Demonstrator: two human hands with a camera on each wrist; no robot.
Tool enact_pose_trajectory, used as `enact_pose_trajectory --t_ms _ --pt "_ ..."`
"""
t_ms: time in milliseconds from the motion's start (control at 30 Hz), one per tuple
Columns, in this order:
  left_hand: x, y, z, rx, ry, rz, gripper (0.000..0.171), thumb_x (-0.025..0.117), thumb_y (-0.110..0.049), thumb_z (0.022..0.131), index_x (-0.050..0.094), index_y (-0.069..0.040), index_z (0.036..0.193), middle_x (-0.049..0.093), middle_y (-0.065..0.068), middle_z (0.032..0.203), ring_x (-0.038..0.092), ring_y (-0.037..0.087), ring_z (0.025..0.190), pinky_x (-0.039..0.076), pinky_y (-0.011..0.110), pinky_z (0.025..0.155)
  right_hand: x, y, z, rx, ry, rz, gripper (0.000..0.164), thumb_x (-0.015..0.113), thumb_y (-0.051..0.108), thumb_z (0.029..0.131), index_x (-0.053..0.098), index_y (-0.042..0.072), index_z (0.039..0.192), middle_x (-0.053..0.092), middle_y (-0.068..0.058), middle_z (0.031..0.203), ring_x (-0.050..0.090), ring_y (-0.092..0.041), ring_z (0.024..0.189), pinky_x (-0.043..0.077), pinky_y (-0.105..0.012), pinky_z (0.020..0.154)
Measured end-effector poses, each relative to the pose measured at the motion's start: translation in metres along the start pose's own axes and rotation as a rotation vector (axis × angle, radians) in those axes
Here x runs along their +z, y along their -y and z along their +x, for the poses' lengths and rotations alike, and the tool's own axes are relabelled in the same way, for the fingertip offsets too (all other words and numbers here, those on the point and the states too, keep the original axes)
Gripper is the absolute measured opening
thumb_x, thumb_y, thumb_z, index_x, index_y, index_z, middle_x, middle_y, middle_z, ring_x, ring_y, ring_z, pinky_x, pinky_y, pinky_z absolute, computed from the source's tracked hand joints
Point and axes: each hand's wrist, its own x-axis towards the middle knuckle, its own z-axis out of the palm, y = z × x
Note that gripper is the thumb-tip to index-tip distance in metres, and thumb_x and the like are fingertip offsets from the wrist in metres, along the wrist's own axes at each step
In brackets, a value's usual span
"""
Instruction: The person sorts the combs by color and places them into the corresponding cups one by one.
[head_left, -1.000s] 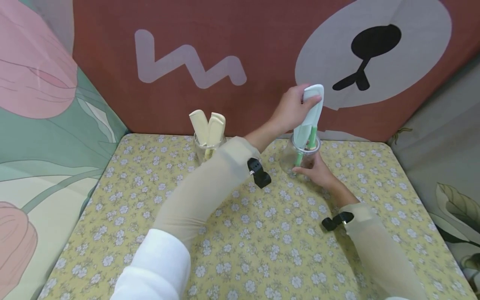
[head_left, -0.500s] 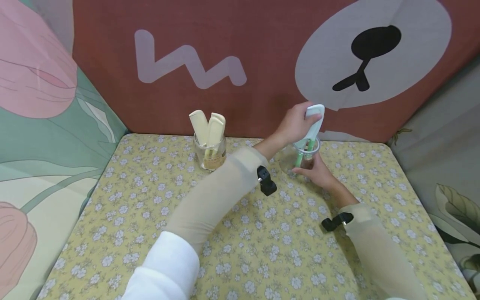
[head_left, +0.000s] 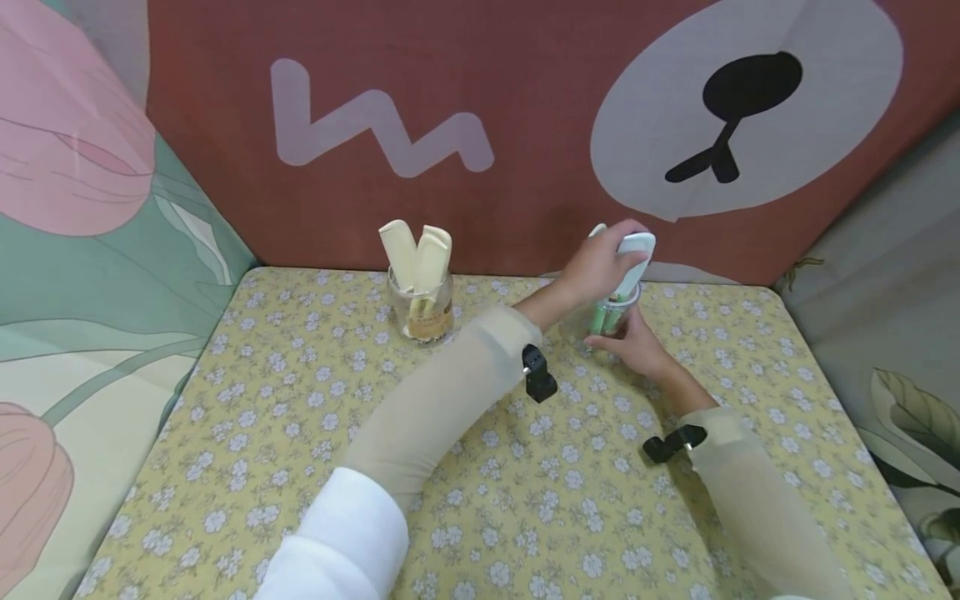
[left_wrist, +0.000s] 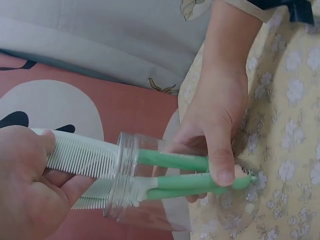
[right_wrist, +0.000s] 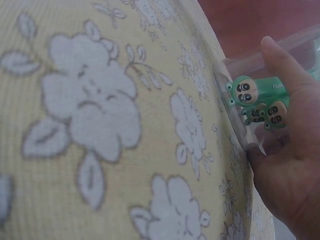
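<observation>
In the head view, my left hand grips the top of a pale mint comb whose lower part is in a clear jar. Fine teeth show in the left wrist view, and a second toothed comb sits below the first. Inside the jar are several green handles; the right wrist view shows their cartoon-face ends near the base. My right hand holds the jar low, thumb across its side, fingers partly hidden behind it.
A second clear jar with a paper label stands to the left, holding several flat cream-coloured pieces with thin handles. Both jars stand near the back of a yellow floral tablecloth. A brown printed curtain hangs directly behind.
My left hand has come down and slightly right, lowering the pale comb deeper into the jar. The right hand and the jar stay in place.
</observation>
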Motion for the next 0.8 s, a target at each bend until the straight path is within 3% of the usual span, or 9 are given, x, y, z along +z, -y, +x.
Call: enact_pose_trajectory --t_ms 133,367,600,800 --pt "0.002 0.002 0.000 0.027 0.002 0.016 0.033 0.051 -0.017 0.108 0.049 -0.009 0.140 0.061 0.008 0.132 0.061 0.017 0.109 0.048 0.020 0.085 0.000 0.000 0.000 0.002 0.007 -0.005 0.078 0.074 -0.001 0.091 0.025 0.019 0.149 0.056 -0.019 0.116 0.060 -0.012 0.089 0.055 -0.026 0.072" --pt "0.002 0.002 -0.001 -0.004 0.011 0.032 0.032 0.048 -0.019 0.109 0.047 -0.013 0.141 0.062 0.005 0.127 0.063 0.015 0.101 0.049 0.021 0.078 0.003 0.022 -0.006 0.019 0.010 0.012 0.071 0.074 -0.002 0.091 0.029 0.015 0.143 0.057 -0.011 0.106 0.058 -0.013 0.085 0.053 -0.026 0.072" --pt "0.000 0.000 -0.003 0.044 0.015 0.072 0.035 0.052 -0.016 0.108 0.047 -0.010 0.142 0.066 0.007 0.122 0.064 0.015 0.096 0.049 0.021 0.076 0.005 0.028 -0.007 0.011 0.008 0.023 0.070 0.074 -0.003 0.090 0.031 0.016 0.142 0.055 -0.011 0.102 0.057 -0.012 0.083 0.052 -0.026 0.070" --pt "-0.005 -0.006 -0.003 0.155 -0.018 0.155 0.044 0.058 -0.016 0.105 0.046 -0.011 0.147 0.057 0.002 0.141 0.053 0.008 0.125 0.040 0.012 0.097 0.001 0.009 -0.002 0.001 0.004 0.011 0.074 0.074 -0.004 0.089 0.029 0.016 0.144 0.056 -0.011 0.103 0.057 -0.014 0.083 0.052 -0.026 0.071"
